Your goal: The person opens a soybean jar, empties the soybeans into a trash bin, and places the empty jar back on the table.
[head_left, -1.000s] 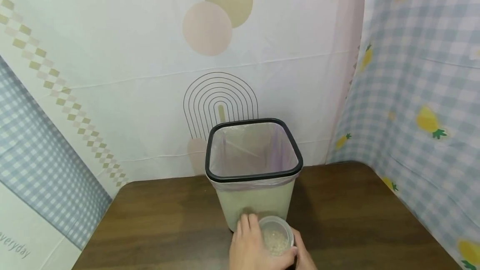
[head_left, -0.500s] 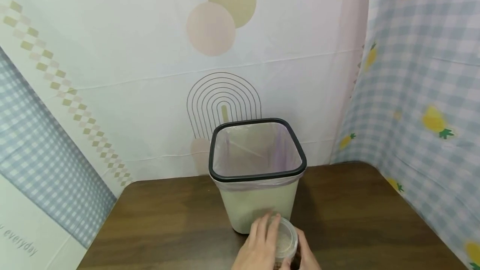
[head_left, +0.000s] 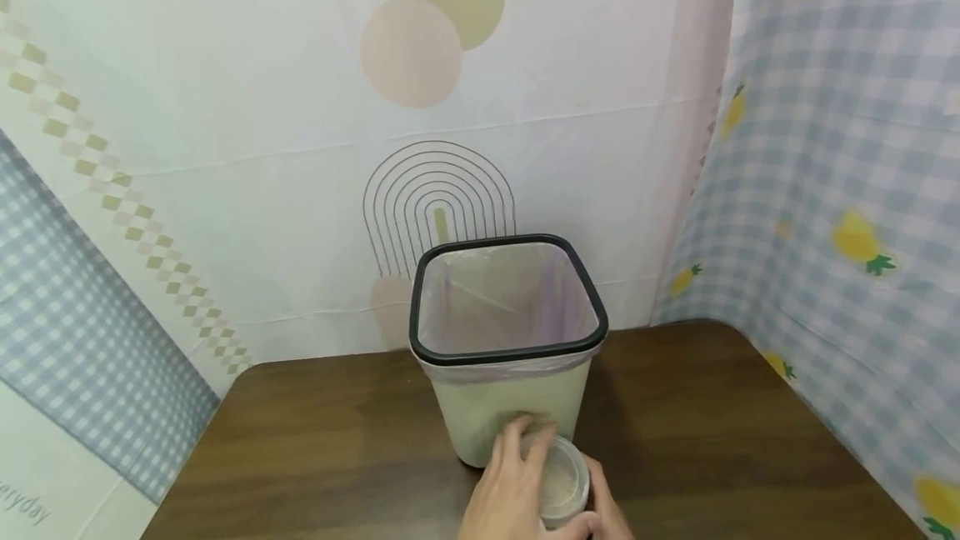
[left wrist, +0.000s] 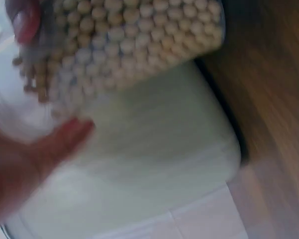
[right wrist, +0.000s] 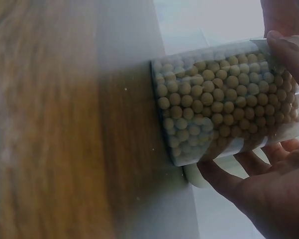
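A clear jar of round beige beans [right wrist: 219, 99] stands at the bottom middle of the head view, close in front of the bin. Its translucent lid [head_left: 562, 482] faces up. My right hand [head_left: 609, 507] grips the jar's side, and its fingers [right wrist: 224, 181] wrap round the wall in the right wrist view. From the left, my left hand [head_left: 510, 482] curls over the lid, fingertips at the far rim and thumb at the near one. In the left wrist view this hand [left wrist: 20, 159] is blurred beside the beans.
A pale bin [head_left: 517, 394] with a black rim and a plastic liner stands on the brown wooden table [head_left: 337, 432] right behind the jar. A white patterned cloth [head_left: 300, 248] hangs at the back, and a checked cloth [head_left: 810, 190] hangs at the right.
My left fingers have moved rightwards from the jar's left side onto its lid, covering part of it. My right hand keeps its hold, and the jar stays in about the same place.
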A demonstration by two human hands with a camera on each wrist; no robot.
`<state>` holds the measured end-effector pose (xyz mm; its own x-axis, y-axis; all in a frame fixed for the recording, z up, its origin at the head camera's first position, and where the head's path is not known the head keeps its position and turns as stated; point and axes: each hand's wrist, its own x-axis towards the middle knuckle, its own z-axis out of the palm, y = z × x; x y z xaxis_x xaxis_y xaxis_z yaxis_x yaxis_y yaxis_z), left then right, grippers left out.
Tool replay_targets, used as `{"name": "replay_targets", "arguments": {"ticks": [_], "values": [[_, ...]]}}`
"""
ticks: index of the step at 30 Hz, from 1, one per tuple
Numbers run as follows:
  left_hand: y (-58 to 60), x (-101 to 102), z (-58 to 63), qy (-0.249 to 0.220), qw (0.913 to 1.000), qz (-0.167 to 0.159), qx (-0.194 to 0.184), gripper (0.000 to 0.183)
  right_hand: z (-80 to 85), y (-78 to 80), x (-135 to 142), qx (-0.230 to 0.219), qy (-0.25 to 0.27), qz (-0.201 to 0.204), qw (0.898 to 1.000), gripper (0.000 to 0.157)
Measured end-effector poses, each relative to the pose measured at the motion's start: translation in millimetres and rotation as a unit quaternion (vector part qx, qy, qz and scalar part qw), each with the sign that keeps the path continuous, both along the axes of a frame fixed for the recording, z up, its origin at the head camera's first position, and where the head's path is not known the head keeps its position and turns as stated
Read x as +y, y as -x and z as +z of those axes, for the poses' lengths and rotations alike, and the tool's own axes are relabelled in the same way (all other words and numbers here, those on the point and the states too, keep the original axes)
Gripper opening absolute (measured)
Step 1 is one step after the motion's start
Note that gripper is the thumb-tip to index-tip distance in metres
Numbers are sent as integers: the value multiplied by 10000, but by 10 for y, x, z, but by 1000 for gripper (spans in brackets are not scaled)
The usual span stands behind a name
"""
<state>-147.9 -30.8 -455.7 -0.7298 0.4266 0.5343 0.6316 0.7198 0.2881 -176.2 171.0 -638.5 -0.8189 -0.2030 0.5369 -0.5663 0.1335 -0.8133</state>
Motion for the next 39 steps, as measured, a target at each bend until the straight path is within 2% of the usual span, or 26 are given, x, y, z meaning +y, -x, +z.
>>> {"name": "replay_targets", "arguments": {"ticks": [1,3,5,6,8,10,13,16,19,21,24,27,28,29,32,36,39], "values": [[-1,-31,18,92,9995,-276,-120,80,30,-21,-7,-202,71,70,9997,72],[5,-93,54,283,9962,-782,-261,75,93,-62,-17,-476,68,76,9988,90],[12,-138,87,386,9934,-1033,-324,76,143,-93,-31,-757,18,53,9971,93],[16,-154,99,431,9931,-1050,-279,76,157,-102,-38,-880,-42,-58,9961,95],[19,-168,115,461,9949,-894,-78,78,177,-107,-51,-948,-142,-201,9952,97],[22,-159,117,442,9970,-603,184,81,180,-102,-46,-1080,-95,-287,9937,100],[38,-112,100,290,9976,-177,596,90,174,-89,-16,-926,-176,-343,9950,105],[50,-63,77,70,9974,166,694,97,169,-86,-1,-694,-419,-521,9953,107],[46,-32,70,1,9978,402,535,102,179,-90,-2,-629,-639,-779,9929,109],[50,-51,75,113,9987,276,416,101,199,-92,-10,-672,-583,-673,9938,108],[75,-127,98,452,9982,-259,301,96,255,-117,-38,-1273,-319,-464,9903,106],[120,-186,122,830,9918,-840,485,95,309,-150,-70,-1621,-43,-253,9864,99],[130,-194,131,909,9899,-936,548,97,312,-155,-73,-1637,-86,-261,9861,98],[138,-193,136,948,9884,-1001,644,97,299,-153,-72,-1458,-159,-244,9889,96],[138,-179,157,966,9873,-947,835,98,244,-136,-63,-1122,-246,-225,9931,97],[120,-153,165,743,9901,-554,1050,98,152,-93,-50,-731,-163,-195,9970,106],[111,-130,152,550,9927,-283,1036,99,120,-79,-47,-368,-174,-216,9989,108]]}}
